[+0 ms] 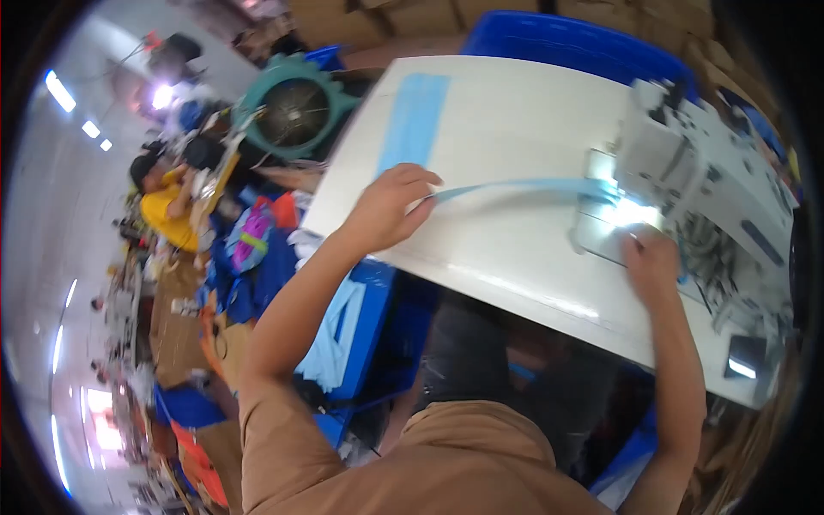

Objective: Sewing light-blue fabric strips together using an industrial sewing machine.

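My left hand pinches one end of a narrow light blue fabric strip, which stretches right to the lit needle area of a white sewing machine. My right hand has its fingers curled at the front of the metal needle plate, below the glare of the lamp; what is in them, if anything, I cannot make out. A flat light blue fabric piece lies on the white tabletop, beyond my left hand.
A blue bin stands behind the table. At left are a teal fan, a blue crate with light blue fabric, piles of coloured fabric, and a co-worker in a yellow top. A dark phone-like object is at the near right corner.
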Tool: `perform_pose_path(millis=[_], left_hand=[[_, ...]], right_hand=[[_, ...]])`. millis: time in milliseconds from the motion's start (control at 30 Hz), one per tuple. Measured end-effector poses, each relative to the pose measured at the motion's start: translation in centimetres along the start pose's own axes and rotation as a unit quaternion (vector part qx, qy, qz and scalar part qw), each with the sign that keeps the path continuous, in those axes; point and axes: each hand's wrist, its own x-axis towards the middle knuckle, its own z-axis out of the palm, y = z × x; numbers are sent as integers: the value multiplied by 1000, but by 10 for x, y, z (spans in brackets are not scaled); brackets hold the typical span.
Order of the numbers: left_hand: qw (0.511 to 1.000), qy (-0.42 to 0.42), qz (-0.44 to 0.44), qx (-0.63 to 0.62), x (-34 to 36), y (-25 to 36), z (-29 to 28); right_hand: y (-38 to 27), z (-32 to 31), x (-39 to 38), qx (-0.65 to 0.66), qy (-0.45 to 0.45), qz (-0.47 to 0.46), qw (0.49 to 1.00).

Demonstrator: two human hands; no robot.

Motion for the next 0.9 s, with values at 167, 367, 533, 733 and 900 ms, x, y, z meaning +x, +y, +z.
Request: perform_pose_path(millis=[167, 367, 533, 733, 900], left_hand=[[912, 342, -66, -219, 13, 55, 10], [724, 211, 76, -652, 80, 117, 29], [965, -98, 136, -204, 112, 156, 101], [971, -29, -47, -234, 124, 126, 152], [958, 0, -59, -280, 125, 126, 156]], right_hand=[[-8, 10, 13, 21, -5, -13, 1000], [-9, -2, 13, -33, -7, -5, 999], [-1, -6, 11, 47, 3, 20, 999], [-3, -12, 13, 133, -53, 46, 989], [-16, -23, 19, 169, -139, 110, 970]])
